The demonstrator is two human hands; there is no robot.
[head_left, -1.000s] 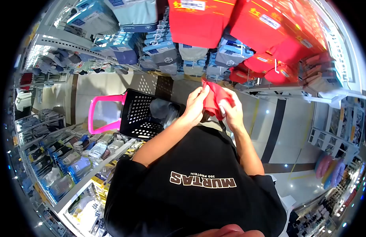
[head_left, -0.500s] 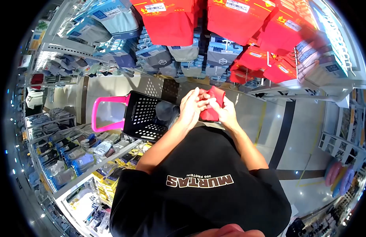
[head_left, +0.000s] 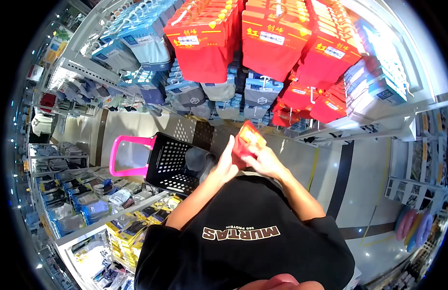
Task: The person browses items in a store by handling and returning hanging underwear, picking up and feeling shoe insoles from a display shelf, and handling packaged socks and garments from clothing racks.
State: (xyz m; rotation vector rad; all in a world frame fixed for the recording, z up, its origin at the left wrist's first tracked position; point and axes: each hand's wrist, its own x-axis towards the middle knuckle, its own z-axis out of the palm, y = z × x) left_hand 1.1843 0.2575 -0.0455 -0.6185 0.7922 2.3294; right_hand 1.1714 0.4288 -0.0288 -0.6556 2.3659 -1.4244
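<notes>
Both my hands are together in front of my chest at a small red packet [head_left: 247,139] with an orange card top. My left hand [head_left: 227,162] is at the packet's left side, its fingers closed against the edge. Across the packet's lower right part lies my right hand [head_left: 267,162], its fingers bent onto the red fabric and slightly blurred. Beyond my hands, red packets with orange cards [head_left: 277,53] hang in rows on hooks. Blue-carded grey packets [head_left: 262,94] hang beneath them.
A black basket [head_left: 168,162] with a pink handle [head_left: 114,157] stands on the floor to the left, grey fabric inside. Shelves of packed goods [head_left: 88,198] line the lower left. At the far right hang coloured rings [head_left: 415,227].
The packet has turned so its orange card shows, and my right hand has shifted across it. The view has moved, so the hanging racks sit lower and show more of their tops.
</notes>
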